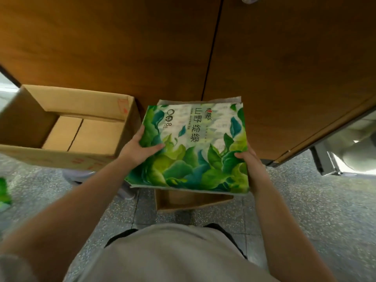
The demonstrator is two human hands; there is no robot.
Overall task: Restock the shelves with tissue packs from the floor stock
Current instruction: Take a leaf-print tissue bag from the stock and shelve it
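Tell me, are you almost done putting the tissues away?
Not yet. Done: the cardboard box on the floor looks emptied. In hand: my left hand and right hand hold one green tissue pack by its sides, in front of the wooden cabinet. Left: this pack isn't shelved, and another green pack waits at the left edge.
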